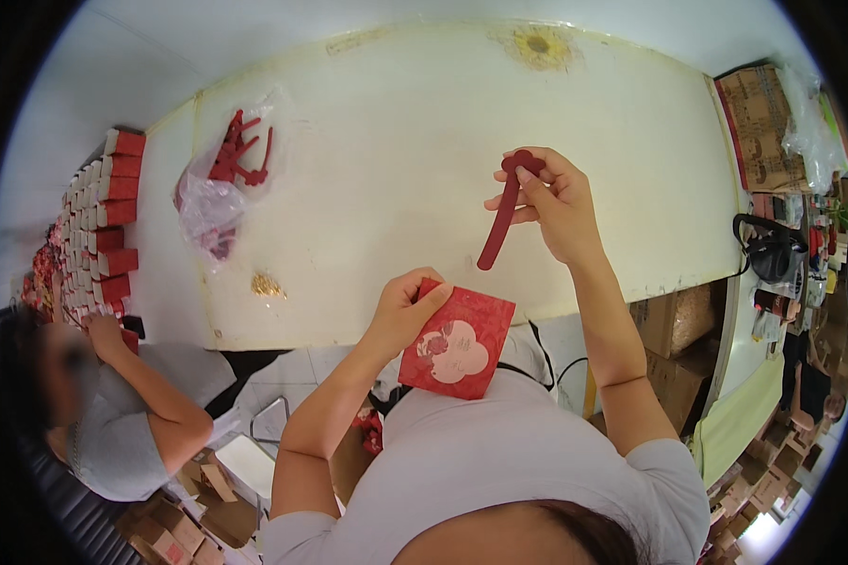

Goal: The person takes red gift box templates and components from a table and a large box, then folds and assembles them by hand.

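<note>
My left hand (411, 305) grips the upper left corner of a red gift box (491, 318), thumb on its front. The box has a pale flower-shaped panel that bears writing and a rose picture. It is tilted, close against my shirt at the table's front edge. Above the table, my right hand (548, 191) pinches a dark red strap (500, 219) by its flower-shaped end. The strap's long rounded tail hangs down and to the left, apart from the box. At the left of the table, a clear plastic bag (212, 205) lies with similar red straps (237, 152) spilling from its mouth.
A small gold heap (267, 286) lies on the white table (367, 212). Stacked red and white boxes (116, 212) stand at the left, where a co-worker (134, 424) sits. A cardboard carton (763, 127) and black bag (770, 254) are at the right.
</note>
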`<state>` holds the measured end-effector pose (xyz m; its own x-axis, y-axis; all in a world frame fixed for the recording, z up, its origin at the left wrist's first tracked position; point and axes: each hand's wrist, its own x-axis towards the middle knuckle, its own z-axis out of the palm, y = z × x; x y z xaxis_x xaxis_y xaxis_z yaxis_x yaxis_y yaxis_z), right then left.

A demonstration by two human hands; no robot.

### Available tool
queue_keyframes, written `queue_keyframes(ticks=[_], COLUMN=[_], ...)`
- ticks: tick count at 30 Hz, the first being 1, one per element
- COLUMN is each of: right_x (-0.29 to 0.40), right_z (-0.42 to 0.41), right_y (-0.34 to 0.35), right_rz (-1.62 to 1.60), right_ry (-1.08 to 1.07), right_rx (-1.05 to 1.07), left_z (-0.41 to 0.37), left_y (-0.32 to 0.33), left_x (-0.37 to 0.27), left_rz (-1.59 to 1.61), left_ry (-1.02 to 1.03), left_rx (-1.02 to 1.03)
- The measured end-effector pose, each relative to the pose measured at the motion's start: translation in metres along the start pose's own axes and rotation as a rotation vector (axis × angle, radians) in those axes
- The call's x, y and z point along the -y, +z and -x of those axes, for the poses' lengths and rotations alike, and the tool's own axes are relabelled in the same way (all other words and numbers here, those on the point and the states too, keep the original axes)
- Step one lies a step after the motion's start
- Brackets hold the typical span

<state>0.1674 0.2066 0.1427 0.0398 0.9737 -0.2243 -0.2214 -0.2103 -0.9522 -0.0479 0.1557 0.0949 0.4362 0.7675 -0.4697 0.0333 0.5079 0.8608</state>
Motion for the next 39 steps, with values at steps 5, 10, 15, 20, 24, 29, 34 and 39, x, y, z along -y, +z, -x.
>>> queue_keyframes(ticks=[5, 10, 15, 20, 24, 29, 34, 39], right_x=[-0.016, -0.023, -0.005, -0.006, -0.010, -0.012, -0.012, -0.019], right_z=[0.048, 0.075, 0.074, 0.064, 0.062, 0.060, 0.062, 0.066], right_y=[-0.005, -0.007, -0.010, -0.009, -0.009, -0.013, -0.016, -0.016], right_rz=[0.133, 0.025, -0.064, -0.030, 0.002, 0.036, 0.012, 0.073], right_ry=[-0.269, -0.299, -0.172, -0.128, -0.140, -0.160, -0.127, -0.267], right_rx=[-0.053, 0.003, -0.068, -0.087, -0.036, 0.007, 0.024, -0.008], left_z=[0.023, 0.032, 0.036, 0.033, 0.034, 0.034, 0.034, 0.034], left_y=[0.031, 0.045, 0.057, 0.057, 0.054, 0.060, 0.054, 0.055], left_x=[0.002, 0.000, -0.012, -0.011, -0.008, -0.010, -0.008, -0.008], left_rz=[0.110, 0.108, 0.139, 0.094, 0.081, 0.178, 0.110, 0.113], left_ry=[0.040, 0.058, 0.075, 0.042, 0.031, 0.039, 0.030, 0.020], left_rx=[-0.032, -0.039, -0.069, 0.007, 0.045, -0.026, -0.004, -0.020])
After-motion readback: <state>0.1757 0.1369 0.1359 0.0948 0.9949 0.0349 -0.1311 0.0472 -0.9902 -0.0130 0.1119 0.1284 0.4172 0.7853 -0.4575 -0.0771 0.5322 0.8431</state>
